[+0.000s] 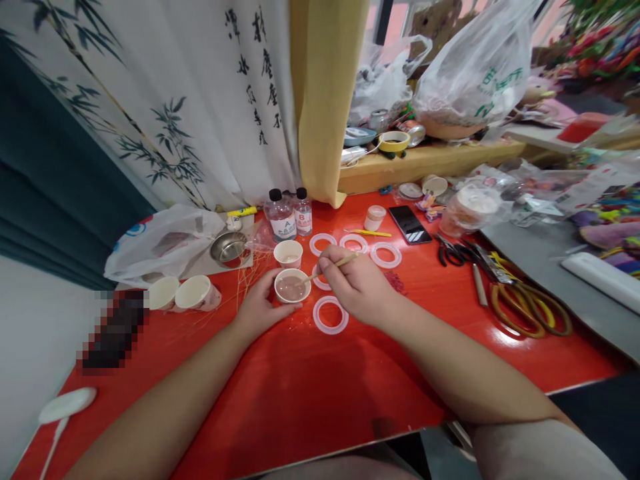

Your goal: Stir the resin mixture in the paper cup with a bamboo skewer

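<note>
Many things are being carried by the red worktop point(310, 390), and most are being grouped close to the two grips, perhaps so that no long reach is needed. The left grip point(260, 304) is being curled around the left side of a cup point(294, 301), with the thumb being laid along the near side, likely so that the cup does not slide or tip. The right grip point(359, 285) is being pinched around a stick point(346, 260), away from the wet end, likely so that the fingers do not get messy. The phone point(410, 225) is being set well apart from the cup, maybe so that it is being spared from drips. Two bottles point(283, 223) are being stood upright, caps on, behind a second cup point(289, 248), perhaps so that spills are being avoided. The cup is being held just in front of the second cup, between the grips. Pale rings point(317, 316) are being laid flat beside it; one is being partly hidden by the right grip. The stick is being leaned over the rim, its low end being dipped in brownish-pink liquid point(287, 289).
</note>
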`<state>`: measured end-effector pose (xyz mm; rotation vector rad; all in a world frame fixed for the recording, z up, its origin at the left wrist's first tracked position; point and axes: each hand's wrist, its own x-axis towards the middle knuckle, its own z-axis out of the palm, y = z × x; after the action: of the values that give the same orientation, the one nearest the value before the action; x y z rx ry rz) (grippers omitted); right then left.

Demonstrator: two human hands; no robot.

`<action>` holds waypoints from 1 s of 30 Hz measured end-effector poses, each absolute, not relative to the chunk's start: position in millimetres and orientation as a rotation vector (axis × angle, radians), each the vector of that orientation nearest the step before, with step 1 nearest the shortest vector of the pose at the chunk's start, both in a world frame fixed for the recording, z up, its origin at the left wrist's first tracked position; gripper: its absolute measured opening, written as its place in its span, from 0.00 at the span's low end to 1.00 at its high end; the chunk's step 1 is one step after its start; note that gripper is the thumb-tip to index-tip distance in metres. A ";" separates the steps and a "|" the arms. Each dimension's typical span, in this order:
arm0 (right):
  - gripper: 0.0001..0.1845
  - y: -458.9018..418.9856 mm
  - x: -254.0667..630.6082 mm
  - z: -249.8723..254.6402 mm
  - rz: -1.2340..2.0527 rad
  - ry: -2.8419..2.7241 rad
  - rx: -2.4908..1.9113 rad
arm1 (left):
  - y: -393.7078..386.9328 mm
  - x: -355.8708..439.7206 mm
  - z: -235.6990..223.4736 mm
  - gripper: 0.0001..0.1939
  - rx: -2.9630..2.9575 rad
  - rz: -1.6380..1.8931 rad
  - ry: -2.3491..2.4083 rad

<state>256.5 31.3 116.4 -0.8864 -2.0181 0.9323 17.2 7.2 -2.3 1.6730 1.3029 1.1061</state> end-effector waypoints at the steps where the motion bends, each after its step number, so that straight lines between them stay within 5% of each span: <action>1: 0.15 30.7 255.9 116.5 0.939 -2.023 -0.881 | 7.1 17.0 -2.6 0.37 1.678 1.100 1.307; 30: 0.16 36.0 254.2 109.2 0.960 -1.927 -0.889 | 6.3 18.8 4.9 0.35 1.718 1.110 1.317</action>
<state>254.2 36.0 109.2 -0.8893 -1.9269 0.9604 18.8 6.3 4.9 1.7184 1.3173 1.1096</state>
